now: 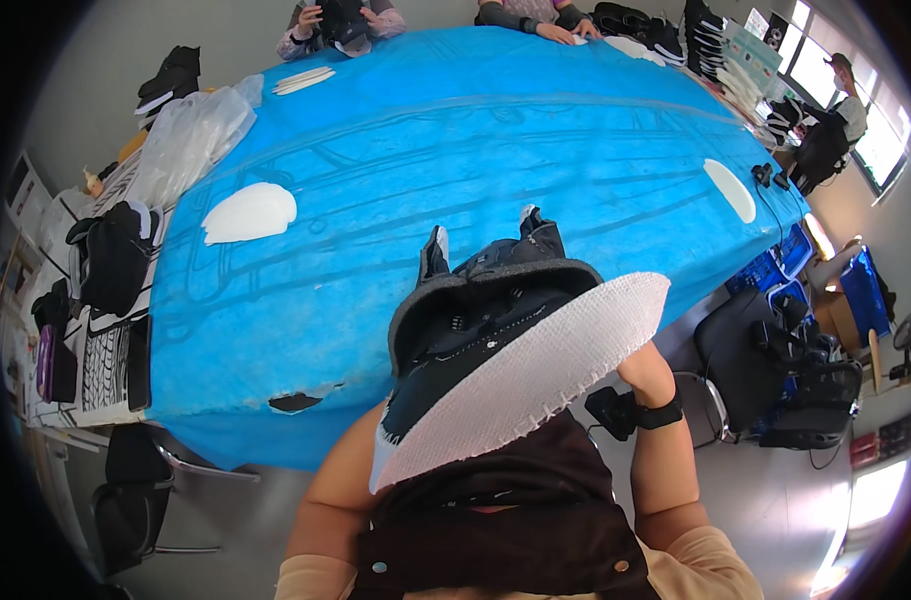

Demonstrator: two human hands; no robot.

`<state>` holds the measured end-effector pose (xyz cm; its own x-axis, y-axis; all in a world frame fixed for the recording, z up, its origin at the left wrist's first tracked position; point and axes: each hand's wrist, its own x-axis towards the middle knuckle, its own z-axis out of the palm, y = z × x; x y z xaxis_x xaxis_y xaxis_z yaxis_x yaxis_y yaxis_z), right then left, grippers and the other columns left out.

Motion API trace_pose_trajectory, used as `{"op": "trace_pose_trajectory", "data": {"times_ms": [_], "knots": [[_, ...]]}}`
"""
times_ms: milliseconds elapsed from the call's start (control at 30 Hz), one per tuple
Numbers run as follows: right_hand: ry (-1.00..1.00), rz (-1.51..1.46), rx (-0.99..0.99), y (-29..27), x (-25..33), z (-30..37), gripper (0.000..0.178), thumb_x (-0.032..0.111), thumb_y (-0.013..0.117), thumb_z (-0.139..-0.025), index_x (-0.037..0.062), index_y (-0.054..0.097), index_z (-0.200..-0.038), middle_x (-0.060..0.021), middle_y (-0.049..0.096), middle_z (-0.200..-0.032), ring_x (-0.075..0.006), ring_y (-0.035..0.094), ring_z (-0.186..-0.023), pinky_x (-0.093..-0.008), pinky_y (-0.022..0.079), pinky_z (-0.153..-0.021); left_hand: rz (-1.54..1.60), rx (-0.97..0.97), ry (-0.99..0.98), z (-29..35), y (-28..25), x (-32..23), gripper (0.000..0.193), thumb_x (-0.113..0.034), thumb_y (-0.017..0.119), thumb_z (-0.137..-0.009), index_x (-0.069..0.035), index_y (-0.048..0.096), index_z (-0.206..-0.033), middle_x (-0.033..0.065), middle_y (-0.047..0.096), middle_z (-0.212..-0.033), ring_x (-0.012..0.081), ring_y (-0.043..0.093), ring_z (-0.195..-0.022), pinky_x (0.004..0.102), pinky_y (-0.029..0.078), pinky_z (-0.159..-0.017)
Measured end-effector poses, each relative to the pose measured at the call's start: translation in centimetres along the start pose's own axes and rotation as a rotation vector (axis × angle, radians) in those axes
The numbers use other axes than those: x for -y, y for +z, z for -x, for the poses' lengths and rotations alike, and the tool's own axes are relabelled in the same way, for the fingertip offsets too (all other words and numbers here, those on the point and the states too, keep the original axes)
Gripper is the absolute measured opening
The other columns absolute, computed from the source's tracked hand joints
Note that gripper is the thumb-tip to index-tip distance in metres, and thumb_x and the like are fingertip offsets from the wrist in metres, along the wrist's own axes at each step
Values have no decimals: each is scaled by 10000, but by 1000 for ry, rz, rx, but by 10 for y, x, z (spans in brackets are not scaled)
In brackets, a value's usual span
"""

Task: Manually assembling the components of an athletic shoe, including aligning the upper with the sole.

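A black shoe upper (465,335) with a dark padded collar is held up in front of my body, above the near edge of the blue-covered table. Along one side it joins a pale, woven sole-shaped fabric piece (530,385) with stitches along its near edge. Two black tabs with whitish ends (434,255) stick up beyond the collar. My right hand (645,368) grips the shoe upper from behind the pale piece's right end; its fingertips are hidden. My left forearm reaches up behind the upper's left side, where that hand is hidden.
White flat pieces lie on the blue table cover (425,170), at left (250,212) and right (729,190). Clear plastic bags (195,140) and black shoes (120,255) stand on the left. Two people sit opposite. Black chairs (745,360) stand at right.
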<state>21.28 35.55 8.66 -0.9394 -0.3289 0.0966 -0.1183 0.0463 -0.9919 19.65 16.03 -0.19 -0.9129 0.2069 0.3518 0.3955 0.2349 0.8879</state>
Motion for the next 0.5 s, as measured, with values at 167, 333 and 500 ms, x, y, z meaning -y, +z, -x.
{"op": "trace_pose_trajectory", "data": {"times_ms": [167, 333, 500], "knots": [[70, -61, 67, -12, -16, 0, 320, 2, 438, -782, 4, 511, -1093, 14, 436, -642, -52, 339, -505, -210, 261, -443, -11, 2, 10, 0, 1, -1, 372, -248, 607, -908, -40, 573, -1214, 128, 643, -1019, 220, 625, -944, 329, 480, -833], [48, -79, 12, -8, -16, 5, 340, -17, 417, -727, -7, 525, -1049, 5, 442, -632, -61, 328, -490, -222, 260, -438, -12, 12, 18, -2, 4, -2, 376, -246, 609, -905, -39, 572, -1217, 130, 643, -1024, 224, 626, -950, 332, 480, -839], [-215, 89, -24, 0, -24, -4, 214, -36, 483, -749, 1, 563, -944, -6, 450, -587, -55, 361, -475, -239, 261, -418, -27, 19, 28, -1, 8, -3, 380, -244, 611, -903, -38, 572, -1219, 132, 643, -1028, 229, 626, -957, 334, 480, -844]]}}
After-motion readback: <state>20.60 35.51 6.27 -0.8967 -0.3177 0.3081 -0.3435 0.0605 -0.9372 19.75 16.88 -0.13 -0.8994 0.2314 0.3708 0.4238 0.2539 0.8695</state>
